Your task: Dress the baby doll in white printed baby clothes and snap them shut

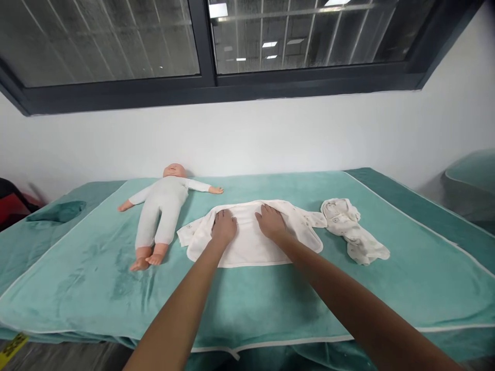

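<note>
A small white baby top (247,252) lies spread out on the green bed cover, its sleeves stretched to either side and its front panels folded outward. My left hand (224,225) rests on the left part of the top near the neckline, fingers laid on the cloth. On the right part, my right hand (271,222) lies with its thumb apart from the fingers, touching the fabric. Just right of the right sleeve is a crumpled white baby garment (353,229). To the left, a baby doll (164,203) in white lies on its back, arms out.
The bed (286,314) has a green velvety cover with white piping. Behind it rise a white wall (247,136) and a dark window frame (209,82). A green pillow (474,170) is at the far right; a black and red object (13,203) is at the far left.
</note>
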Motion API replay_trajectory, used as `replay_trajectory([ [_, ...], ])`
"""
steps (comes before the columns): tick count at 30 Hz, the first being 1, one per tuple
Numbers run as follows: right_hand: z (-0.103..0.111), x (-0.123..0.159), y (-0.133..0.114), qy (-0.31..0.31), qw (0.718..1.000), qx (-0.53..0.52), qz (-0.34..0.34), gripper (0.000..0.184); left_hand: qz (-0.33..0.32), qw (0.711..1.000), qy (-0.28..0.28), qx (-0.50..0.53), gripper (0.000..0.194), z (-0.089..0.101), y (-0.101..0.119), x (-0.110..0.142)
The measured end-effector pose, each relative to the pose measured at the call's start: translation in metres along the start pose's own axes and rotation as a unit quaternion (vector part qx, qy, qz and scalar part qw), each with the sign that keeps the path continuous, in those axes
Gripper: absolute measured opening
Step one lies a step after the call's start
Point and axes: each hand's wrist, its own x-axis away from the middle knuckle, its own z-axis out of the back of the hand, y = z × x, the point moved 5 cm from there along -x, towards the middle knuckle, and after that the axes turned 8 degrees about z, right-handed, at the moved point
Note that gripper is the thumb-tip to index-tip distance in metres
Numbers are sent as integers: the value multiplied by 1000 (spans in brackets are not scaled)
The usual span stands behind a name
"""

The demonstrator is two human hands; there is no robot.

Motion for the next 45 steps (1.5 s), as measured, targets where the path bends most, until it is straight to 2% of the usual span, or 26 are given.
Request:
replay_trajectory([
  [5,3,-9,2,50,999,6,-14,62,35,997,60,27,62,5,4,-14],
  [9,-2,-24,-2,72,997,4,-18,69,94,989,101,58,54,-1,9,-34],
  [13,-12,-45,3,75,996,-5,-46,63,143,978,129,83,45,-11,12,-59],
  [18,-28,-59,17,53,998,-17,-38,66,119,976,159,94,44,-22,6,-75],
  [25,-43,-66,27,38,998,-16,-45,70,58,986,135,81,51,-42,-2,-78],
  [31,-47,-68,24,29,999,-11,-38,64,21,994,90,61,53,-47,0,-77],
  [37,-45,-61,20,12,999,-16,-25,61,36,997,57,33,48,-40,-8,-59],
  [41,-42,-49,17,-1,1000,-22,-13,63,42,997,58,19,48,-35,-14,-40],
  [45,-38,-33,14,-15,1000,-19,1,67,7,997,80,16,43,-30,-14,-20],
])
